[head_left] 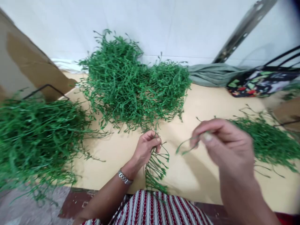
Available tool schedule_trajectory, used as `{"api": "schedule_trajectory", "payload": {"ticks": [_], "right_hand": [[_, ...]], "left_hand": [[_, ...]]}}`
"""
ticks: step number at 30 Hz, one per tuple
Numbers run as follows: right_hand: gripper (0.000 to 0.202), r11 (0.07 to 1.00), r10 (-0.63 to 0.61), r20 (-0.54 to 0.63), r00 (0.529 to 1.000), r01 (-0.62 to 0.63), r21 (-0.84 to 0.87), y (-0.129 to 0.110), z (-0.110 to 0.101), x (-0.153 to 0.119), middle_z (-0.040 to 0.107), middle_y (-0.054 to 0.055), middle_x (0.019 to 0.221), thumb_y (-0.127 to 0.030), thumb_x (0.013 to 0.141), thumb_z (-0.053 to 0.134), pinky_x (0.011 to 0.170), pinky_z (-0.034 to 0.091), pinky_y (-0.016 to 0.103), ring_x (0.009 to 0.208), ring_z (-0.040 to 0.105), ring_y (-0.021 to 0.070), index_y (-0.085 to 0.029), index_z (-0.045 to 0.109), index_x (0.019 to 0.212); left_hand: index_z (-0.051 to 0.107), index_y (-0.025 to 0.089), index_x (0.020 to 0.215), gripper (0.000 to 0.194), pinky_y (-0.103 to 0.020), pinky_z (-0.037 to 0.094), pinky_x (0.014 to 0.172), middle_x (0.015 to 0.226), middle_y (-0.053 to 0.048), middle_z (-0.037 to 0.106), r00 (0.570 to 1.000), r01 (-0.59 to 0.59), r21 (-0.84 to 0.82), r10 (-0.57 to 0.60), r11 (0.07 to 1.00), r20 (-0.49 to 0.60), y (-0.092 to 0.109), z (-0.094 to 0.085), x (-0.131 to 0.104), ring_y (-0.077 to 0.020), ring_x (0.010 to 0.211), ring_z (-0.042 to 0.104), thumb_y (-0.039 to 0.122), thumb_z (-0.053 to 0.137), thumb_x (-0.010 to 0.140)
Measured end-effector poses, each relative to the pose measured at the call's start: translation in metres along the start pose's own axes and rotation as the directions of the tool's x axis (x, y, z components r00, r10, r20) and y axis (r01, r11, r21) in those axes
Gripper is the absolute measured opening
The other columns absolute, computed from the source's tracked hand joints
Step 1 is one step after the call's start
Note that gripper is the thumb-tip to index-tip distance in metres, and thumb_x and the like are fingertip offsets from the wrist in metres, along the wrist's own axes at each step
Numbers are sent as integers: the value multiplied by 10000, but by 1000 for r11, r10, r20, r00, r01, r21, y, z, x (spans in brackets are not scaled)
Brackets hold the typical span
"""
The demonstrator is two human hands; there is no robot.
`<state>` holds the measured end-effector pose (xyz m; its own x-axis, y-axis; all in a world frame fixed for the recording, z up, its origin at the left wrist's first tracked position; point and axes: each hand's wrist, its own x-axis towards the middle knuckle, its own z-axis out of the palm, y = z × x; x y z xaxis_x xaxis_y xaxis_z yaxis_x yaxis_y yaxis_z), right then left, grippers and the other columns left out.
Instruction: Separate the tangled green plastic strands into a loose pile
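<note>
My left hand (147, 147), with a metal watch on its wrist, pinches a green stem strand near the table's middle. Below its fingers the strand's many thin tips (156, 173) hang toward the striped clothing. To the right, my right hand (220, 140) is raised above the table, thumb and forefinger closed on a thin green sprig (187, 147) whose two ends point left. This hand is slightly blurred. Just beyond my left hand lies a large heap of green stems (119, 78).
A second green heap (35, 134) fills the left edge, beside a cardboard box (30, 59). Another pile (272, 140) lies at the right, partly behind my right hand. A grey-green cloth (211, 75) and a floral bag (260, 82) are along the wall, over the pale yellow table (201, 106).
</note>
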<state>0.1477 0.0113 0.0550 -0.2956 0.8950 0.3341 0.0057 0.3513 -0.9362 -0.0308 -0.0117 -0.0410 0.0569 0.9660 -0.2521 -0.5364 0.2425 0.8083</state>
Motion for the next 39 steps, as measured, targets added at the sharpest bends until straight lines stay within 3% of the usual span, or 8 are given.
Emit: {"api": "schedule_trajectory", "payload": {"ticks": [2,7,11,14,19,26,31,39], "right_hand": [[102,946,-56,-278,959,-39,-323,27,-62,2,599,12,644,-271,801,593,508,461,239,525,559,105,-186,607,855],[98,490,-146,-424,894,-307,-816,90,-152,8,629,139,734,-232,677,653,766,416,448,781,594,275,-147,647,726],[205,422,-280,-267,922,-132,-897,76,-110,1,613,156,972,-229,777,538,880,388,448,955,555,274,-140,645,926],[174,811,-34,49,998,56,-582,53,-44,-6,620,78,906,-267,821,510,729,465,299,826,583,170,-166,624,906],[155,947,232,264,936,-155,-282,60,21,-17,539,-6,684,-285,802,553,591,391,209,643,492,98,-146,573,738],[234,836,450,294,843,-514,191,74,23,-28,447,-61,529,-357,765,580,434,281,156,479,365,42,-143,542,678],[398,756,515,269,814,-579,304,86,31,-27,469,-95,437,-499,512,724,399,375,160,386,440,50,-181,485,509],[330,975,221,215,951,-215,-51,81,-4,-26,537,-73,478,-540,682,588,426,413,189,435,492,90,-231,572,569]], "left_hand": [[491,134,644,201,-195,356,418,593,17,585,1000,-22,-13,22,1000,16,5,3,-1,-71,408,499,195,681,656],[500,137,621,185,-213,389,482,604,18,589,997,31,20,-29,999,-70,15,15,-6,-94,463,549,167,683,615],[529,137,590,172,-196,374,513,568,41,553,987,59,32,-54,998,-149,18,24,-6,-72,482,528,132,700,572],[540,137,542,167,-186,359,512,568,47,540,985,40,30,-35,999,-168,15,33,-4,-50,480,485,108,704,540],[578,138,538,162,-167,381,561,602,50,532,971,19,-10,-21,1000,-239,8,45,-4,-51,568,493,102,731,497],[575,142,615,197,-147,419,573,708,25,553,976,-48,6,48,999,-212,4,53,-11,-68,654,497,160,759,548],[578,178,685,183,-166,404,495,700,20,566,998,-53,-4,53,999,-45,5,61,-13,-92,616,500,201,745,612],[461,171,618,278,-199,380,457,446,69,373,990,134,-224,-143,965,-21,23,57,4,-66,427,356,199,738,614]]}}
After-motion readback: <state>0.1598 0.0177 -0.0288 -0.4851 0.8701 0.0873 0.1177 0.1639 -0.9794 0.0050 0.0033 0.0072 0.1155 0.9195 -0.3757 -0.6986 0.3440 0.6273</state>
